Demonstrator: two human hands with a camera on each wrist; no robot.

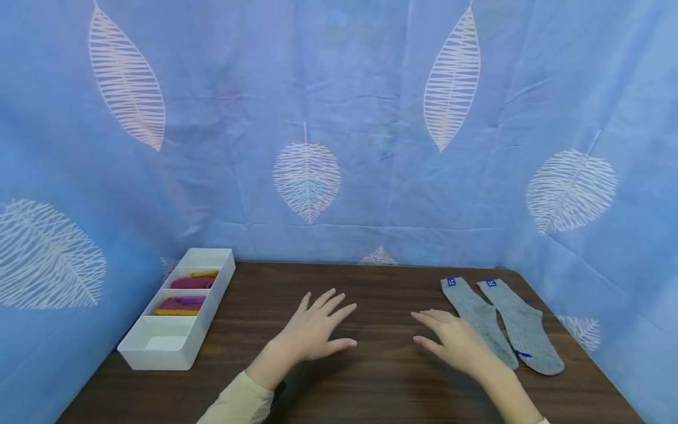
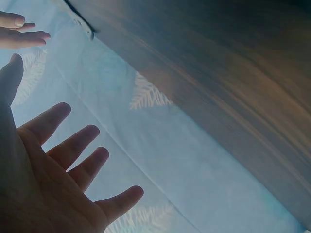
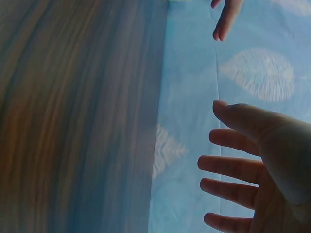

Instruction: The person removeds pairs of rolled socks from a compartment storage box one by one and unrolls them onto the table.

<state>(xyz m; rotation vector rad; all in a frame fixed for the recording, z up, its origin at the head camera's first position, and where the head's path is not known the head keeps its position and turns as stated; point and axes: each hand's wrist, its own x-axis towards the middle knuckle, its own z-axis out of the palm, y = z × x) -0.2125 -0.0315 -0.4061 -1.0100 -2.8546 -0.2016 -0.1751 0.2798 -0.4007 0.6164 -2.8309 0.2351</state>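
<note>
The fingers [image 3: 231,167] of my right hand [image 1: 458,341] are stretched out with gaps between them, and they hold nothing. My left hand [image 1: 316,335] has its fingers spread wide too, with nothing in it. Both hands seem to hang over the dark wood table [image 1: 381,306], well apart.

I think I am in between jobs, with no sock picked up yet. To get one, my right hand would have to swing to about 2 o'clock, go down and pinch the cloth.

From my right hand, one gray sock [image 1: 481,318] is just beside it at 2 o'clock, and the other gray sock [image 1: 527,330] is near 3 o'clock. They lie flat and not folded, side by side, tops at 11 o'clock and toes at 5. Each top has a little blue label [image 1: 491,283]. The outer one has a blue mark [image 1: 523,354] by its toe.

Between 9 and 10 o'clock from my left hand is a white box with slots [image 1: 153,359]. Two slots hold folded cloths [image 1: 177,304], mostly dark pink with some yellow.
</note>
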